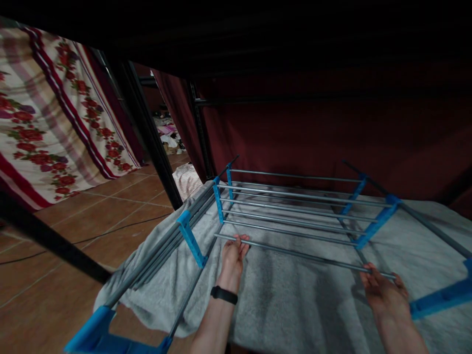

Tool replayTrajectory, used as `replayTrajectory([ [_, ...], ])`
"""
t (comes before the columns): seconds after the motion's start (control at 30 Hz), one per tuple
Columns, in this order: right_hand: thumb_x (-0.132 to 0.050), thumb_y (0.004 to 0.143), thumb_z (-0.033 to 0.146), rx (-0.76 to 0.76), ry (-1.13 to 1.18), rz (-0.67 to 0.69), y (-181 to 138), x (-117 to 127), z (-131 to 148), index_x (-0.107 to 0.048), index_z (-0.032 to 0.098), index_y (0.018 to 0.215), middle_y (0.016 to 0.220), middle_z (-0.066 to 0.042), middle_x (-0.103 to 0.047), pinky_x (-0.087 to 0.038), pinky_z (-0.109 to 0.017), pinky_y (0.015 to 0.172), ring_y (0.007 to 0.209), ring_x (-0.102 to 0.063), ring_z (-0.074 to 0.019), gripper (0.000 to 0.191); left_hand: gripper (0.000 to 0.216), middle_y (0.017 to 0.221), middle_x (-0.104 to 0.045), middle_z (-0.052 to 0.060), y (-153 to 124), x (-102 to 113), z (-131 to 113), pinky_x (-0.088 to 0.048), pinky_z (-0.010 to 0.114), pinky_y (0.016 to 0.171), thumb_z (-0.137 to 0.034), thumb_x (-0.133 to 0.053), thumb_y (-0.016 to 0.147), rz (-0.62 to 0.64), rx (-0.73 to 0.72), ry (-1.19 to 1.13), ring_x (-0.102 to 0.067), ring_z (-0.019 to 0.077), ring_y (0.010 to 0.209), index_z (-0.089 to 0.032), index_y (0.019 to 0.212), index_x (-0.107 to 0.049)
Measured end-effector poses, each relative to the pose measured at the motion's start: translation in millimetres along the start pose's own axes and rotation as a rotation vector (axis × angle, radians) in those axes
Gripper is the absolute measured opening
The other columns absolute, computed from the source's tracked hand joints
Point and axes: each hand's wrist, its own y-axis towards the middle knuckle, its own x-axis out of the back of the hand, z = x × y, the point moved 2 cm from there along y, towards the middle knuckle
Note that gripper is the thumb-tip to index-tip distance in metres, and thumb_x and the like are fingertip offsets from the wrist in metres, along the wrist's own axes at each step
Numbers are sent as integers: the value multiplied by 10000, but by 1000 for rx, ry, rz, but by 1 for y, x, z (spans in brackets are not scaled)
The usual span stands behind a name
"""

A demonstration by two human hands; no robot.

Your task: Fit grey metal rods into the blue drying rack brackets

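Note:
A thin grey metal rod (295,253) lies level across the near part of a rack frame, held at both ends. Near its left end my left hand (235,250), with a black band on the wrist, grips it between thumb and fingers. My right hand (383,285) is closed around the rod close to its right end. The rack has blue plastic brackets (192,239) on both sides, joined by long grey side tubes. Several similar crossbars (287,225) span the brackets farther back. The blue bracket (442,297) at the right stands beside my right hand.
Several loose grey rods (173,250) lie along the left side on the grey blanket (287,314) under the rack. A black metal post (147,128) and a dark overhead surface frame the space. Behind hangs a maroon cloth (313,132); a floral cloth (62,128) hangs left, above the tiled floor.

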Motion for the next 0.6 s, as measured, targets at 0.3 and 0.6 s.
replayTrajectory([
  [0.3, -588, 572, -68, -33, 4, -10, -14, -8, 8, -421, 309, 982, 823, 49, -664, -579, -279, 545, 679, -683, -152, 581, 115, 791, -682, 86, -6, -3, 3, -569, 249, 607, -24, -548, 845, 43, 17, -52, -692, 152, 680, -137, 824, -548],
  [0.6, -537, 580, -87, -22, -24, -57, -14, -7, 12, -348, 296, 922, 826, 43, -646, -572, -247, 509, 624, -666, -140, 548, 77, 819, -701, 103, -10, -7, 10, -569, 271, 668, -69, -616, 828, 140, -9, -14, -695, 157, 716, -130, 826, -570],
])
